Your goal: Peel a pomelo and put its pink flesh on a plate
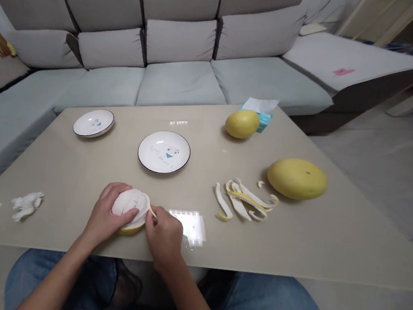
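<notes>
My left hand is closed around the side of a partly peeled yellow melon, its thumb lying across the white top. Yellow rind shows along the melon's lower edge. My right hand is closed at the melon's right side, pinching a narrow strip of peel that still joins the melon. A small dark spot shows between the right fingers; I cannot make out what it is. Several loose peel strips, white inside and yellow outside, lie on the table to the right of my hands.
Two whole yellow melons, one larger and one smaller, rest on the right. Behind the smaller is a blue tissue box. White plates lie beyond my hands. Crumpled tissue is at left; a grey sofa stands behind.
</notes>
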The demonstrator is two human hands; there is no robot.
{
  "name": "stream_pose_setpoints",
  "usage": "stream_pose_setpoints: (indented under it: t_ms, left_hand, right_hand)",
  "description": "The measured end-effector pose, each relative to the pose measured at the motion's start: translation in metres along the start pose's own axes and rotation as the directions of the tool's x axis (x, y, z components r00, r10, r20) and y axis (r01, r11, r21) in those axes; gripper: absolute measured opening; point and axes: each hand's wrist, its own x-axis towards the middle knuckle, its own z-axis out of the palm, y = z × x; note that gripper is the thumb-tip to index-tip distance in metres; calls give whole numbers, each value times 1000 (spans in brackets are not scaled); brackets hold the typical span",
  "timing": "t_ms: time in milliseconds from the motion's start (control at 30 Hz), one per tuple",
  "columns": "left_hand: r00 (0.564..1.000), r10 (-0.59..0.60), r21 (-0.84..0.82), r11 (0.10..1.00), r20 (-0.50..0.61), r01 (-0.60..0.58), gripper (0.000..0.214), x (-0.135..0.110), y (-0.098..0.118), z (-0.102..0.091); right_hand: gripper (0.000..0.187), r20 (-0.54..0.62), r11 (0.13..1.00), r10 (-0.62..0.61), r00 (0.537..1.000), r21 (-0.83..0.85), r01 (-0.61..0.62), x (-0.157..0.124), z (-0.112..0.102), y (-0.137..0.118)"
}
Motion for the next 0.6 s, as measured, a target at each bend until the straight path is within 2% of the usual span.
stream_pose_setpoints:
  t_ms: [133,300,367,433,533,600]
  left_hand:
    - [1000,30,0,1000,3,-30,39,-2,0,-1]
    - [996,85,-41,996,20,-84,38,-2,-8,-4]
    - [994,103,-57,993,34,-101,39,-3,-12,-6]
    - [991,111,-60,992,69,-107,41,-5,-13,-8]
    - [996,20,26,999,88,-22,49,-15,-6,-11]
    - [995,-98,112,989,13,96,63,-24,3,-10]
  right_hand:
    - [16,-18,998,38,999,48,-37,-3,0,1]
    - [17,33,959,141,989,243,-145,1,-8,3]
    - [14,62,950,121,991,284,-134,3,-13,3]
    - [18,80,956,65,995,281,-85,4,-18,3]
    - [18,124,981,-28,992,196,3,0,-21,0]
    - [23,121,993,-80,989,99,68,-7,-20,-4]
